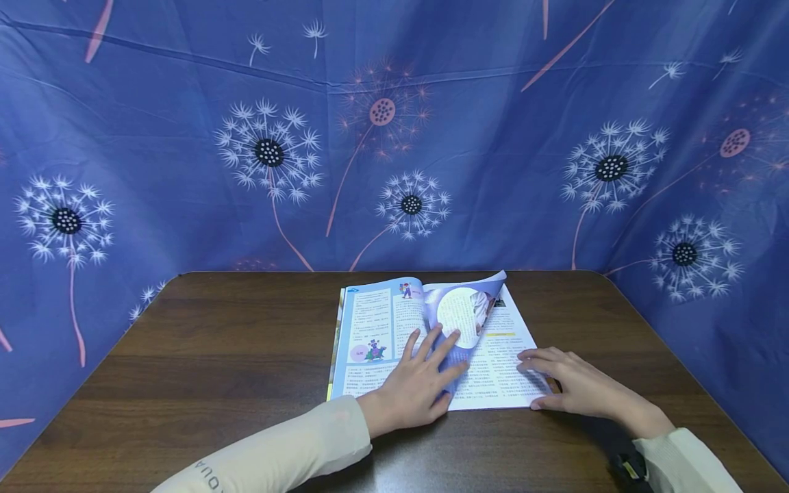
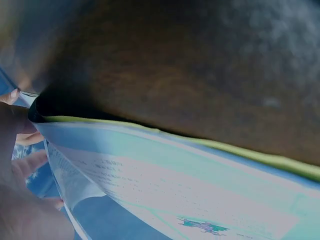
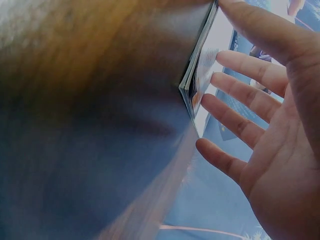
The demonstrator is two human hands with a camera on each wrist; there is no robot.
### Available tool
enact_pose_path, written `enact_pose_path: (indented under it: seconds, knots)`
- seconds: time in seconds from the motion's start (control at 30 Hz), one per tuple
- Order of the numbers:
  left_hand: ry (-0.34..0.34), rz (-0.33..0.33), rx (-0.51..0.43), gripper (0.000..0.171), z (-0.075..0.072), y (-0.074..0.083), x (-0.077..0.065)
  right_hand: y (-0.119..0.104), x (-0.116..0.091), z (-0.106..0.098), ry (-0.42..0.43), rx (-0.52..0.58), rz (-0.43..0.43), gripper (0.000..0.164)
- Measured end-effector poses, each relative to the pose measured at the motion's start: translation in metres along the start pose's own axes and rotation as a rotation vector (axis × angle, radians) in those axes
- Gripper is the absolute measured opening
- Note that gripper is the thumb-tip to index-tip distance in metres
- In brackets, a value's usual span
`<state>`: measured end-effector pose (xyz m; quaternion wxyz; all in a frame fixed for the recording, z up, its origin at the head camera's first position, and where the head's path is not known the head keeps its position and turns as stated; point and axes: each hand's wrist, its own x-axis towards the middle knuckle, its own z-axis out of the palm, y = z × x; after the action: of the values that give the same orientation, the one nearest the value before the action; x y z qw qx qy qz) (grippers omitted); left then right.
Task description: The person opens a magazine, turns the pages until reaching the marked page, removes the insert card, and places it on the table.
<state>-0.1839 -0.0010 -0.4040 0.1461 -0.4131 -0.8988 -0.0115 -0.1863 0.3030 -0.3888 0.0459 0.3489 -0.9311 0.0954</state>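
Note:
An open magazine (image 1: 370, 370) lies on the table, with printed text and small cartoons on its left page. One leaf (image 1: 456, 308) with a purple border and a white oval stands curled up near the spine, its top corner lifted over the right page (image 1: 502, 370). My left hand (image 1: 416, 387) rests with spread fingers across the lower middle, against this curled leaf. At the lower right corner, my right hand (image 1: 576, 383) touches the magazine's edge, its fingers over the page and its thumb (image 3: 260, 27) by the edge. In the right wrist view those fingers are extended and apart.
The dark wooden table (image 1: 234, 342) reaches back to a blue cloth (image 1: 493, 171) printed with dandelions. A small black object (image 1: 630, 469) sits beneath the right wrist, near the sleeve (image 1: 684, 459).

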Motion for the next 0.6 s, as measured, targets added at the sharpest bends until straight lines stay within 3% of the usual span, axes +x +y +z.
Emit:
enact_pose_path:
  seconds: [0.6]
  knots:
    - [-0.026, 0.081, 0.025, 0.035, -0.0013, -0.0046, -0.0003, 0.0003, 0.0010, 0.0000, -0.045, 0.001, 0.031, 0.051]
